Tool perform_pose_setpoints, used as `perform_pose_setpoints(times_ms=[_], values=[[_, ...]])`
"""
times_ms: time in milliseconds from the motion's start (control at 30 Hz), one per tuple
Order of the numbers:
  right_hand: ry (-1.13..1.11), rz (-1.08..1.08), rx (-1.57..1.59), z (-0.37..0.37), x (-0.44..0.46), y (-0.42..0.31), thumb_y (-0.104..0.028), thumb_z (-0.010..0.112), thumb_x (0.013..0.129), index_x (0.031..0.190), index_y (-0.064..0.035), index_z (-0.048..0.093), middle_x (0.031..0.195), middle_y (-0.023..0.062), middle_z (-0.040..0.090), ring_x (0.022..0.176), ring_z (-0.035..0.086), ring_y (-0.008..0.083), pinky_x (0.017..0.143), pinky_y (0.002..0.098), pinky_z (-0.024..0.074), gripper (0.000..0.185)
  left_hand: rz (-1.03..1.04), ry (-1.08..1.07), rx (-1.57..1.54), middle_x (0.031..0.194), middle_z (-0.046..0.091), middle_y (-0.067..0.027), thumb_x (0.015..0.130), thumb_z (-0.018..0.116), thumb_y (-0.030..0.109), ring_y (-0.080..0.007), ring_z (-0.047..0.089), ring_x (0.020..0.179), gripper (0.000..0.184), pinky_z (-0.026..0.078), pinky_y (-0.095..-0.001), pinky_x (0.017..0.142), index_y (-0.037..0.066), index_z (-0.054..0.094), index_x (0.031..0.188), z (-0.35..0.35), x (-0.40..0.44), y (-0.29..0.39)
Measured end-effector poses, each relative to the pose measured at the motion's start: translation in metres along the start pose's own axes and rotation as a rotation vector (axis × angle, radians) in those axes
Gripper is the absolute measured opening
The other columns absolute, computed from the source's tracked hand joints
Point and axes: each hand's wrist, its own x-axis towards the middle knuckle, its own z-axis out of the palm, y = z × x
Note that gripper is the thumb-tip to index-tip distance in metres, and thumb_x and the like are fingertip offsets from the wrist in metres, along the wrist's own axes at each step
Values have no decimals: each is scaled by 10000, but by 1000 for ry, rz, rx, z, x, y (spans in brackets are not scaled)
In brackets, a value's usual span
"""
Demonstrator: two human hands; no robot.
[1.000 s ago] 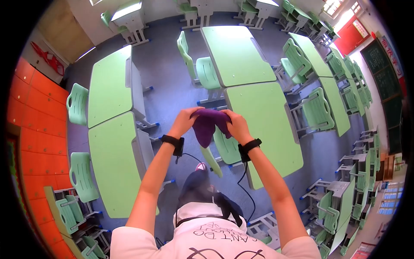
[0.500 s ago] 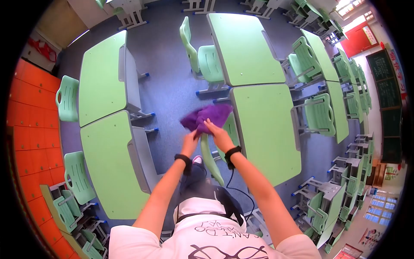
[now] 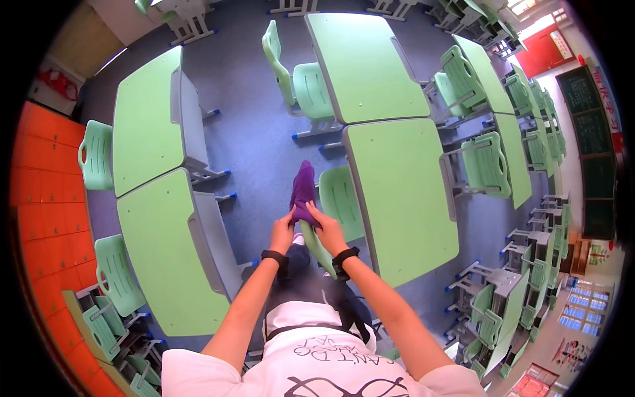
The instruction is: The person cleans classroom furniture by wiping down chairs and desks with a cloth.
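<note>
A purple cloth (image 3: 303,187) hangs between my two hands, gathered into a narrow strip that points away from me. My left hand (image 3: 282,233) grips its near left edge, fingers closed. On the other edge, my right hand (image 3: 327,231) pinches the cloth. Both hands are just above the backrest (image 3: 316,248) of a green chair, and whether the cloth touches it I cannot tell. The chair's slotted seat (image 3: 342,202) shows to the right of the cloth, beside a green desk (image 3: 401,195).
Two joined green desks (image 3: 162,245) stand to my left, with chairs (image 3: 118,274) beyond them. Orange lockers (image 3: 56,212) line the left wall. More desks and chairs (image 3: 486,165) fill the right side, towards a blackboard (image 3: 585,142). Blue floor (image 3: 248,132) runs between the rows.
The purple cloth was spread wide and is now drawn into a narrow strip. My hands have come slightly lower and nearer to me. The whole view has shifted a little.
</note>
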Motion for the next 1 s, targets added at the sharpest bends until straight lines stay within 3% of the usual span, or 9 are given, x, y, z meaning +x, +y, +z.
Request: perform_pose_setpoints(times_ms=[100, 200, 400, 600, 633, 800, 867, 900, 1000], values=[[2, -34, 28, -2, -5, 1, 122, 513, 770, 1414, -173, 465, 1415, 132, 465, 1172, 543, 383, 941, 397, 481, 710, -53, 6, 8, 903, 600, -288, 849, 533, -44, -457, 576, 881, 353, 483, -416, 670, 50, 628, 1176, -8, -9, 22], [-17, -46, 53, -2, -20, 1, 122, 514, 770, 1414, -175, 467, 1412, 137, 467, 1164, 550, 384, 938, 390, 482, 711, -23, 50, 10, 868, 613, -275, 855, 554, -5, -454, 599, 849, 241, 475, -442, 663, 14, 646, 1076, -7, -26, 30], [-85, -151, 41, -8, -65, 12, 102, 538, 780, 1412, -199, 474, 1432, 133, 449, 1159, 559, 384, 937, 392, 486, 703, -8, 48, 89, 848, 617, -272, 858, 577, 45, -450, 601, 837, 152, 472, -466, 668, -2, 653, 981, 9, -72, 32], [-216, -199, 12, -29, -136, 42, 131, 493, 759, 1359, -200, 535, 1447, 109, 450, 1177, 557, 368, 977, 381, 476, 686, 0, 33, 298, 857, 652, -244, 790, 548, 5, -431, 623, 831, 222, 490, -495, 725, 23, 695, 956, 44, -135, 30], [-240, -198, 3, -34, -151, 52, 137, 483, 753, 1349, -194, 545, 1446, 110, 450, 1181, 554, 367, 986, 380, 471, 685, 22, -130, 418, 872, 663, -240, 760, 533, -2, -425, 632, 836, 254, 491, -509, 767, 24, 710, 941, 48, -145, 28], [-328, -207, 24, -64, -221, 84, 141, 457, 742, 1307, -150, 576, 1403, 137, 487, 1181, 552, 362, 1023, 411, 440, 646, -17, -164, 605, 889, 682, -222, 734, 555, 16, -402, 645, 869, 266, 509, -487, 783, 52, 733, 928, 96, -187, 49], [-313, -217, 13, -71, -248, 97, 126, 468, 739, 1253, -109, 608, 1298, 163, 573, 1126, 583, 372, 997, 418, 455, 582, 51, -277, 721, 912, 688, -210, 736, 565, 31, -375, 654, 893, 268, 517, -466, 790, 63, 739, 937, 101, -200, 65], [-347, -196, -6, -79, -259, 102, 121, 470, 739, 1240, -98, 615, 1263, 172, 596, 1103, 596, 374, 982, 415, 463, 565, -25, -412, 771, 963, 697, -177, 756, 595, 88, -334, 658, 945, 254, 520, -441, 819, 93, 745, 961, 108, -204, 74], [-368, -50, 28, -112, -291, 108, 85, 501, 744, 1142, -60, 655, 1121, 190, 656, 1035, 606, 395, 915, 435, 478, 450, 146, -618, 752, 889, 689, -156, 774, 611, 127, -345, 658, 887, 188, 523, -455, 768, 132, 738, 913, 129, -225, 84]])
